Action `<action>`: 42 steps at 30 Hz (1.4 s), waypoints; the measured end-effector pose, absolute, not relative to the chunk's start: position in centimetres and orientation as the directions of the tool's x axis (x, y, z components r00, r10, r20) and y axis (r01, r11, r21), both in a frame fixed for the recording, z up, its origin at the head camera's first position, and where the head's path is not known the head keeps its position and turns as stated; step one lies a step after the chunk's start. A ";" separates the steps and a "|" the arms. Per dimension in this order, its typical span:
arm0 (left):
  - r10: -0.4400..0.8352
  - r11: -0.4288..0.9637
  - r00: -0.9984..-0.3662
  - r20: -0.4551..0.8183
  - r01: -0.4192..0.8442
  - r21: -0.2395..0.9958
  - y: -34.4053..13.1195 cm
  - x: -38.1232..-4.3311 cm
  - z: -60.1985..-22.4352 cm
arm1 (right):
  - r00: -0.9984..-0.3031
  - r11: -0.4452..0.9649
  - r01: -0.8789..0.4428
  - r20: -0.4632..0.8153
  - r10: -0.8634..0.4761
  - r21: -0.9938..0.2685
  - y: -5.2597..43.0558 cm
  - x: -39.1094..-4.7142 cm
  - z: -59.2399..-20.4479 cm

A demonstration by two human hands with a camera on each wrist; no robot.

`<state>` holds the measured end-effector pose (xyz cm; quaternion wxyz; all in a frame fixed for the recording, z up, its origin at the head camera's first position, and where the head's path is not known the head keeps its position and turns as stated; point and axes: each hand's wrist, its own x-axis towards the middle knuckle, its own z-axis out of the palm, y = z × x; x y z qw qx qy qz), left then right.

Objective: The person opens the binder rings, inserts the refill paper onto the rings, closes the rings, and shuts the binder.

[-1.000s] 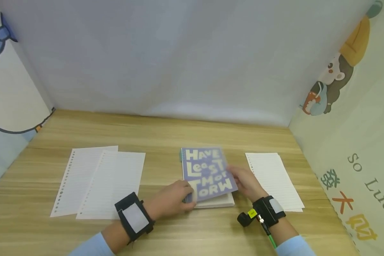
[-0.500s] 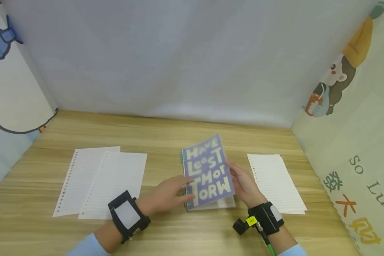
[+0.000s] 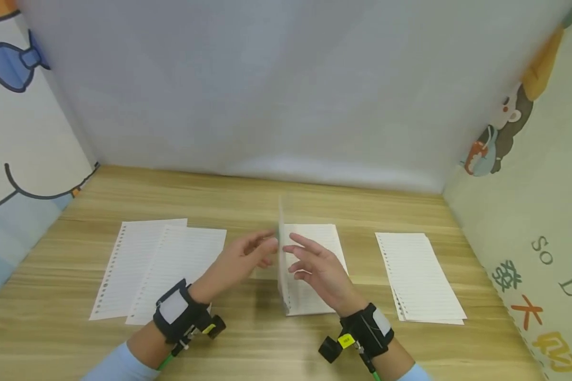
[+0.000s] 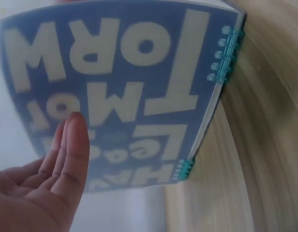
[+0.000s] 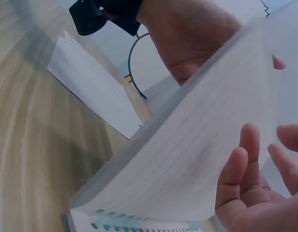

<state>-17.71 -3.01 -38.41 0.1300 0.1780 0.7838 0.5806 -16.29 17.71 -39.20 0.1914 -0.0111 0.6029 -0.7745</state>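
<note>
A ring-bound notebook [image 3: 334, 248] lies open on the table, its lined pages showing on the right. Its front cover [image 4: 139, 104], blue-purple with big pale letters, stands nearly upright, seen edge-on in the head view. Teal rings [image 4: 228, 54] bind its spine edge. My left hand [image 3: 235, 262] is on the outer side of the cover, fingers extended and palm toward it in the left wrist view. My right hand [image 3: 326, 272] is over the pages on the inner side, fingers loosely bent beside a lined sheet [image 5: 173, 164] raised along with the cover.
Two overlapping loose-leaf sheets [image 3: 171, 264] with punched holes lie to the left on the wooden table [image 3: 248, 344]. Another small stack of lined sheets [image 3: 419, 275] lies to the right. A pale backdrop [image 3: 267, 95] rises behind the table, and a printed sheet [image 3: 529, 211] borders the right side.
The cover has swung up from lying over the pages to upright, baring lined paper. My right hand has moved left and released the cover's edge; my left hand has shifted behind the cover.
</note>
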 end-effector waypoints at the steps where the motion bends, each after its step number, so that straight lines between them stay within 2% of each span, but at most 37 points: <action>1: 0.411 0.260 -0.912 0.003 0.121 0.958 -3.2 -17.8 -38.5 | -0.920 -0.184 0.291 -0.222 -0.324 -0.939 17.3 -16.2 -39.5; 8: 0.271 0.313 -0.962 0.013 0.101 0.944 -4.4 -17.8 -38.9 | -0.904 -0.102 0.305 -0.255 -0.343 -0.947 16.0 -16.2 -41.0; 13: 0.228 0.340 -0.974 -0.005 0.075 0.937 -5.1 -17.8 -39.1 | -0.902 -0.033 0.295 -0.267 -0.339 -0.955 16.0 -16.3 -41.2; 33: 0.337 0.183 -0.941 0.019 0.085 0.979 -3.4 -18.1 -39.0 | -0.908 -0.054 0.339 -0.312 -0.281 -0.939 17.2 -15.8 -40.6; 37: 0.343 0.174 -0.939 0.008 0.072 0.982 -3.0 -18.1 -38.9 | -0.929 -0.083 0.321 -0.296 -0.221 -0.944 18.7 -15.6 -40.4; 42: 0.325 0.204 -0.946 -0.024 0.045 0.978 -2.7 -18.2 -38.6 | -0.973 -0.108 0.218 -0.207 -0.104 -0.970 20.5 -15.3 -38.8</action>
